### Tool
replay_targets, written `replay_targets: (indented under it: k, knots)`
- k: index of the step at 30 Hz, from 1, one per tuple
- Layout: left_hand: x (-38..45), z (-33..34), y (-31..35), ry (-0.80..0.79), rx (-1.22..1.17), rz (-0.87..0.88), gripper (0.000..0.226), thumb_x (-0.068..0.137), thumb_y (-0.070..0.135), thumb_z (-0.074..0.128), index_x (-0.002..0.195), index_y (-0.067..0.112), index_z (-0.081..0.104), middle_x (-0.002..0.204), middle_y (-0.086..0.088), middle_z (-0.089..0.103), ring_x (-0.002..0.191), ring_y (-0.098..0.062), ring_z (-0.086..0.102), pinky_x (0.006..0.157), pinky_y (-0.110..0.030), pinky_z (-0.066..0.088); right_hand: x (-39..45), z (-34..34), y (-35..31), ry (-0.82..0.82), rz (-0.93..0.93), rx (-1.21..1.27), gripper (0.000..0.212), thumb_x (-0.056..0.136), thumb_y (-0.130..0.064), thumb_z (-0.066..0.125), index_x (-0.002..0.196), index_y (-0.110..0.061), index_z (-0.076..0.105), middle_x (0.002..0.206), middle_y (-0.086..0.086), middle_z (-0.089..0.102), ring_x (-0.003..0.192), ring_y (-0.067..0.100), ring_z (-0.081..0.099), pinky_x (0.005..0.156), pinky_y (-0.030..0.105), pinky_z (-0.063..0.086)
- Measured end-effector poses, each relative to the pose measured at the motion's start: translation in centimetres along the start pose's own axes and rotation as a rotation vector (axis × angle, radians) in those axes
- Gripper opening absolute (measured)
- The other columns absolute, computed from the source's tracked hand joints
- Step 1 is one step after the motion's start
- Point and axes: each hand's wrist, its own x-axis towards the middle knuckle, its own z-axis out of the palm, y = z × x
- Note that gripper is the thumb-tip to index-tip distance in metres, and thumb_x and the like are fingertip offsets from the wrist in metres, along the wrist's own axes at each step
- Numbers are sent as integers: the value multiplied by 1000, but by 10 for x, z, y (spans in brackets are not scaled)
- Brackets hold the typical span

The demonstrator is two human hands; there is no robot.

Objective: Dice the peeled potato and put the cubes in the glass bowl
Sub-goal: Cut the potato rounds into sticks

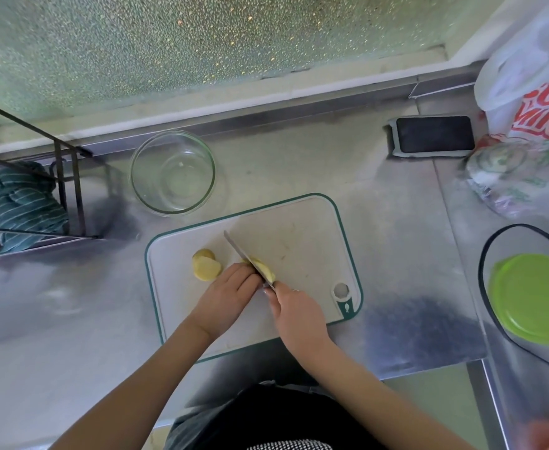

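A white cutting board (299, 241) with a green rim lies in the middle of the steel counter. On its left part sit stacked yellow potato slices (205, 265). My left hand (226, 298) holds down another potato piece (263, 267) with curled fingers. My right hand (294, 311) grips the handle of a knife (244, 254), and its blade lies across that piece, tip pointing to the far left. The glass bowl (173, 172) stands beyond the board's left corner, with nothing in it.
A black phone in a grey case (433, 135) lies at the back right. Plastic bags (526, 125) and a green lid (532, 298) occupy the right side. A wire rack with a striped cloth (26, 206) stands at the left.
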Motion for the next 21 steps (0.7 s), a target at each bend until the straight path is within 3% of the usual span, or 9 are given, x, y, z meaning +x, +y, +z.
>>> replay_targets:
  k: [6,11,14,18,20,21]
  knots:
    - [2,-4,-4,16,8,-22,20,83,7,62,101,10,53,97,-13,61,93,-22,48,84,-33,48,11,-3,-2,48,-41,11,38,100,-37,38,108,-9,61,85,15,69,79,33,65,64,33,39]
    - [-1,-1,-3,20,37,-37,15,90,13,45,104,10,48,98,-13,61,93,-24,48,84,-33,47,12,-20,3,-40,-105,-137,40,102,-40,29,116,-14,56,96,10,68,90,26,64,69,28,35]
    - [-1,-1,-3,37,48,-25,17,87,8,51,103,10,48,98,-13,60,93,-24,47,84,-32,47,6,-25,10,-24,-50,-131,40,102,-39,30,113,-12,57,94,13,68,88,30,63,70,32,37]
    - [-3,-4,1,68,48,-16,10,89,11,46,97,9,51,92,-13,61,89,-23,47,77,-30,48,3,-35,26,13,108,70,32,99,-39,39,90,-16,59,73,6,65,70,26,61,67,34,45]
    - [-11,-6,4,108,47,-36,11,90,11,48,93,7,57,89,-12,62,86,-24,51,75,-31,49,3,-40,24,-29,149,178,33,98,-36,43,68,-26,47,59,-5,51,56,10,50,57,16,39]
    - [-16,-7,5,137,45,-61,11,90,10,50,91,6,60,88,-12,62,85,-25,53,74,-31,50,3,-43,21,-34,156,211,37,98,-33,45,62,-27,39,55,-8,43,52,5,43,53,16,35]
